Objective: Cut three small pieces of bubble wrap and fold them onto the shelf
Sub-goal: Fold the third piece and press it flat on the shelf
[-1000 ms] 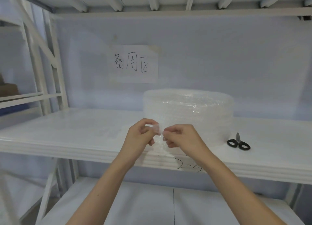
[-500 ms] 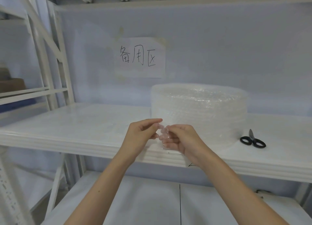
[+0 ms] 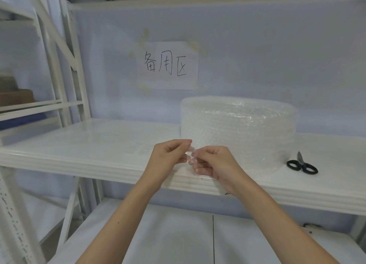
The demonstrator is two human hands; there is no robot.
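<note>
At the near edge of a white shelf (image 3: pixel 79 156), a person's left hand (image 3: pixel 168 156) and right hand (image 3: pixel 213 162) meet fingertip to fingertip, both pinched on a small clear piece of bubble wrap (image 3: pixel 192 157) held just above the shelf's lip. Behind them stands the bubble wrap roll (image 3: pixel 237 129); black scissors (image 3: pixel 302 164) lie to its right. A handwritten paper sign (image 3: pixel 168 65) hangs on the far wall. The film looks light, soft and slippery, likely to spring open, so pinching its edges or corners seems the surest hold.
</note>
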